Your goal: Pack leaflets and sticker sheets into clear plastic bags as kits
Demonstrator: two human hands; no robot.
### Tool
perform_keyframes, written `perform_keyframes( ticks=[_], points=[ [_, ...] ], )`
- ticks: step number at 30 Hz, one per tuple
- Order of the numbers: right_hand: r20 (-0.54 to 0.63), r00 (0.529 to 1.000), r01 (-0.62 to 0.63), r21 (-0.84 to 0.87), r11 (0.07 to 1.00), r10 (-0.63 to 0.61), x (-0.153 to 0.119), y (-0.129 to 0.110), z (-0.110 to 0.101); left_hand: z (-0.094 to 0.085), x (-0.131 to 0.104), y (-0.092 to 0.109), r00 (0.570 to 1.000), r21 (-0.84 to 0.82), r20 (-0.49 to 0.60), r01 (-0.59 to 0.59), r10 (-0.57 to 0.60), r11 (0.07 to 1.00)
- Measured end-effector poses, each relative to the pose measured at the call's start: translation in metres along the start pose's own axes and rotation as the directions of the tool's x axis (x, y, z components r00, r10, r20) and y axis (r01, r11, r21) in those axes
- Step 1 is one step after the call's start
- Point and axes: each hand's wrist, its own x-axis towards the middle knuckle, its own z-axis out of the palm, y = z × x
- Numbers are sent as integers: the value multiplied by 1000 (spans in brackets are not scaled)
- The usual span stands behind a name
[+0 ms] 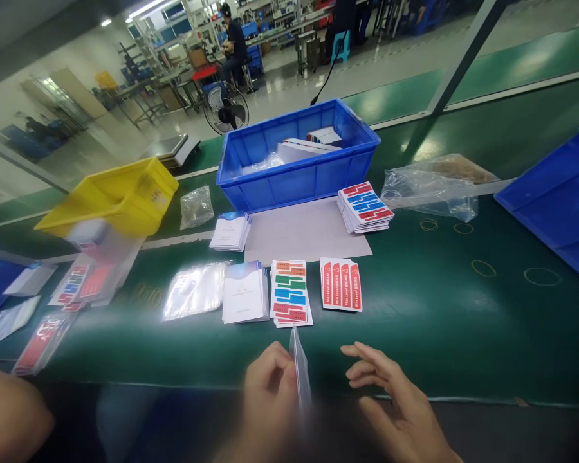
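Observation:
My left hand [267, 386] pinches a clear plastic sleeve [300, 370] held edge-on near the green table's front edge. My right hand [395, 399] hovers just right of it, fingers spread, holding nothing. Just beyond my hands lie three small stacks in a row: white booklets [244, 292], multicoloured sticker sheets [289, 292] and red label sheets [341, 284]. A pile of clear sleeves [193, 290] lies left of the booklets.
A blue bin [299, 157] with packets stands behind a grey sheet [309, 235], flanked by more booklets [230, 231] and sticker sheets [365, 207]. A yellow bin [113, 196] sits left, another blue bin [554, 196] right, a plastic bag [431, 186] and rubber bands [482, 267] between. A person sits far back.

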Motion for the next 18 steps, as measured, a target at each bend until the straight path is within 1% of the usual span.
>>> perform_keyframes(
  ticks=[2,4,5,7,9,11,15,18],
  points=[
    [58,992,116,-64,991,-112,5,-2,8,-2,-1,7,999,-101,-23,19,-22,995],
    [119,964,253,-114,961,-240,8,-3,19,-2,-2,10,997,-193,-34,62,-70,979],
    [135,946,311,-131,941,-293,8,-3,25,-1,-3,11,995,-238,-39,85,-97,968],
    [120,925,376,-156,913,-360,7,-1,35,1,-3,13,989,-296,-45,121,-140,947],
    [66,918,397,-185,899,-391,5,0,41,2,-2,14,986,-289,-33,146,-162,946],
    [29,923,379,-245,892,-384,4,-2,40,4,-1,15,988,-239,-11,148,-155,960],
    [71,919,384,-386,839,-388,8,-11,29,4,-2,13,994,-171,13,107,-106,979],
    [30,909,398,-354,846,-415,13,-14,25,4,-5,8,996,-191,34,92,-87,977]
  ],
)
